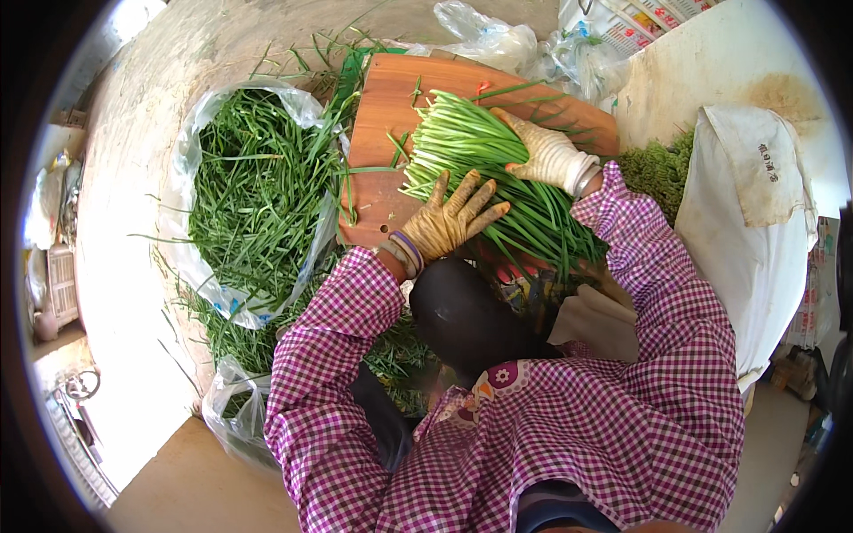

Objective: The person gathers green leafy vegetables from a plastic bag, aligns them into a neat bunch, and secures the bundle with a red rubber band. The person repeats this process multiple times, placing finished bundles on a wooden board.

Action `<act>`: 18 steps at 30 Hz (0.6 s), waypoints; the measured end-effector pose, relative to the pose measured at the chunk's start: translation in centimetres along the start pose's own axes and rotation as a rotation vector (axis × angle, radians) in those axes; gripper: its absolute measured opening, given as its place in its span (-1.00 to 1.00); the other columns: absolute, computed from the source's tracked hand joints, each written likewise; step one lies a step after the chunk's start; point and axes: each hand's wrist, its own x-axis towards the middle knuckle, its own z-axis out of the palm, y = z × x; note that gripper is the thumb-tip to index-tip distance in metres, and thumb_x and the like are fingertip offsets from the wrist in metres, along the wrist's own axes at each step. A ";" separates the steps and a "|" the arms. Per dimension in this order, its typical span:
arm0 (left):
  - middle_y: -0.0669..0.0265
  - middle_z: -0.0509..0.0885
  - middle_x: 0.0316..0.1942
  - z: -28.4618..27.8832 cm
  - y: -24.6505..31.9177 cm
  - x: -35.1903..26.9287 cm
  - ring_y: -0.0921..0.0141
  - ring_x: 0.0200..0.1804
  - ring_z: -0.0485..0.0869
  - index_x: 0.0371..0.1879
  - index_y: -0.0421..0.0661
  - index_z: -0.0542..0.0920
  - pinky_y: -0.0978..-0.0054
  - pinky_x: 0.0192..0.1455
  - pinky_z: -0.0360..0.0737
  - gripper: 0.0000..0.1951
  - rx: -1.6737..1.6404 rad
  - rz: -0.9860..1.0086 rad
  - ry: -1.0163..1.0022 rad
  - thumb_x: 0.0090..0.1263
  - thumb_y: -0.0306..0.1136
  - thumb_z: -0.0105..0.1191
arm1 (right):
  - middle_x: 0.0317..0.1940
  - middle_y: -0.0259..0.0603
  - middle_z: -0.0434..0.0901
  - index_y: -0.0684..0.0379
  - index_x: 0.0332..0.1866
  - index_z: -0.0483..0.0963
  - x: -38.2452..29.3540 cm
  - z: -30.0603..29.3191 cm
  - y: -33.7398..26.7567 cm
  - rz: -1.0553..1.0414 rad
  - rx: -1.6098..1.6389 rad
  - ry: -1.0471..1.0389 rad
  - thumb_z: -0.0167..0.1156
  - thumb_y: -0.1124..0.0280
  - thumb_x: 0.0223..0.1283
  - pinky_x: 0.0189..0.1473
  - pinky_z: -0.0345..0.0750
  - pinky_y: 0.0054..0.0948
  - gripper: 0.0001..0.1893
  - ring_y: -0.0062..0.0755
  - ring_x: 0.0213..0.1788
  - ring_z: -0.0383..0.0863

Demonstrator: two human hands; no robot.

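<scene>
A large bundle of green Chinese chives lies across a reddish-brown wooden board, its pale cut ends towards the upper left and its leaves towards the lower right. My right hand, in a stained white glove, curves over the top side of the bundle with thumb and fingers around it. My left hand, in a yellowed glove, rests palm down with spread fingers at the bundle's lower edge, near the pale ends. A few loose chive leaves lie on the board.
Left of the board stands a clear plastic bag filled with loose green leaves. More leaves lie below it, beside another plastic bag. Crumpled plastic bags lie behind the board. At right, a white cloth adjoins a heap of greens.
</scene>
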 end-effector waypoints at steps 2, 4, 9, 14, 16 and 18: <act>0.24 0.19 0.55 0.7 0.0 1.0 0.05 0.55 0.16 0.57 0.39 0.09 -0.38 0.49 -0.04 -0.34 -0.087 -0.030 0.037 0.46 -0.12 -0.13 | 0.26 0.14 0.47 0.06 0.59 -0.02 0.7 0.7 0.3 -0.018 -0.032 -0.020 0.41 0.17 0.05 0.24 0.51 -0.15 0.01 0.08 0.26 0.52; 0.26 0.16 0.56 1.0 -0.5 2.1 0.00 0.56 0.14 0.58 0.42 0.06 -0.37 0.50 -0.06 -0.32 0.005 -0.032 0.062 0.45 -0.12 -0.09 | 0.24 0.12 0.49 0.04 0.58 -0.02 1.3 0.8 0.5 -0.010 -0.045 -0.011 0.41 0.17 0.05 0.21 0.52 -0.13 0.01 0.08 0.25 0.53; 0.18 0.20 0.54 1.1 -3.2 5.2 0.00 0.53 0.19 0.56 0.34 0.13 -0.39 0.47 -0.04 -0.30 0.025 -0.165 0.119 0.41 -0.21 -0.01 | 0.16 0.05 0.55 0.10 0.46 0.22 1.9 0.2 -1.5 0.071 -0.105 -0.266 0.35 0.13 0.12 0.10 0.59 -0.12 -0.20 0.09 0.13 0.60; -0.06 0.44 0.28 1.0 -4.9 6.1 -0.01 0.37 0.39 0.47 -0.09 0.24 -0.27 0.42 0.16 -0.22 -0.168 -0.275 -0.122 0.19 -0.29 0.14 | 0.12 -0.02 0.58 0.21 0.36 0.35 0.3 -1.0 -3.7 -0.066 -0.430 -0.249 0.30 0.05 0.19 0.06 0.61 -0.11 -0.30 -0.01 0.06 0.66; -0.05 0.50 0.15 1.0 -4.9 6.1 0.00 0.29 0.45 0.41 -0.16 0.30 -0.22 0.41 0.22 -0.27 -0.146 -0.278 -0.064 0.19 -0.29 0.14 | 0.13 -0.07 0.59 0.14 0.34 0.41 0.7 -2.0 -3.0 -0.069 -0.332 -0.154 0.25 0.03 0.23 0.06 0.60 -0.12 -0.37 0.00 0.08 0.66; -0.06 0.50 0.16 1.1 -4.7 6.0 -0.01 0.29 0.44 0.43 -0.14 0.28 -0.23 0.41 0.21 -0.25 -0.144 -0.283 -0.087 0.18 -0.28 0.15 | 0.15 -0.13 0.61 0.02 0.28 0.50 2.5 -2.6 -1.7 0.049 -0.063 0.012 0.15 0.03 0.31 0.11 0.58 -0.12 -0.50 0.01 0.14 0.62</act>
